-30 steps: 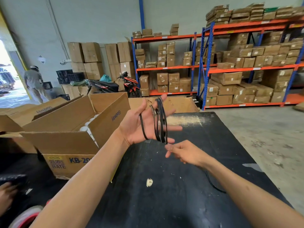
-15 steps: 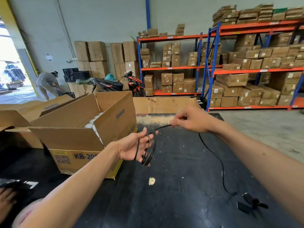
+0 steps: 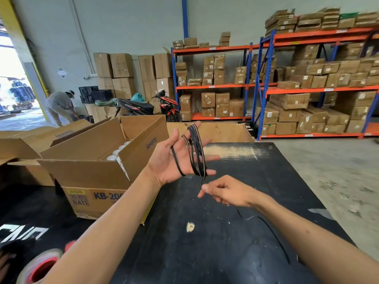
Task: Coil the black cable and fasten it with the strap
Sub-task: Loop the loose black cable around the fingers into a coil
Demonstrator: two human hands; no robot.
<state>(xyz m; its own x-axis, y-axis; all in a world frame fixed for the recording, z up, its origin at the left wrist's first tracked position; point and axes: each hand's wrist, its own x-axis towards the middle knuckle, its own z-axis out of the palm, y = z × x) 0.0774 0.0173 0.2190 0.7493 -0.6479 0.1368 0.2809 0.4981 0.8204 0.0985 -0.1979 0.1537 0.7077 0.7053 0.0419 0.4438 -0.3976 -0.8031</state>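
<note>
Left hand (image 3: 174, 160) spread wide as a former, black cable (image 3: 198, 152) looped round it; right hand (image 3: 225, 193) pinches the tail, likely guiding the next turn.

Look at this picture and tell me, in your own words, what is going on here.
A person is partway through coiling a black cable. Several loops sit around the straight fingers of the raised left hand. Just below the coil, the right hand pinches the cable, and the loose end trails back under that arm across the black table. The coil is not fastened yet. An open cardboard box stands on the left.
</note>
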